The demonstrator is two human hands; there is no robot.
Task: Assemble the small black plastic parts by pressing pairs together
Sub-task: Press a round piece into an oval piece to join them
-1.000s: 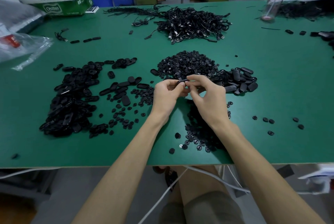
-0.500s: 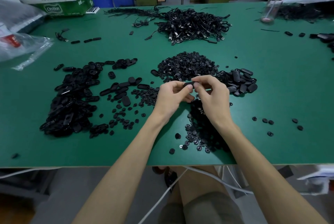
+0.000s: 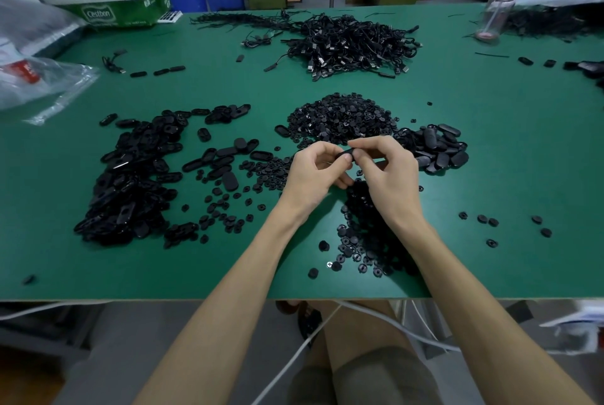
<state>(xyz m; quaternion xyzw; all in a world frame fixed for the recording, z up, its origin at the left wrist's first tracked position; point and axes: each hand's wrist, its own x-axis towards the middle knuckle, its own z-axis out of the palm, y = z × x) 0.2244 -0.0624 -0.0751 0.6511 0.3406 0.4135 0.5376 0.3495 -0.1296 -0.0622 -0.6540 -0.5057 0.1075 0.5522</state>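
While we are pinching one black part (image 3: 347, 153) between left hand (image 3: 315, 172) and right hand (image 3: 387, 172), both grips clamped on it above the surface (image 3: 490, 143), we are judging that squeezing squarely seats the pair; spares lie heaped at twelve o'clock.

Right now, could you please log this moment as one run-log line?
stage: pressing pair | left hand: pinching black part | right hand: pinching same part | position: above green table
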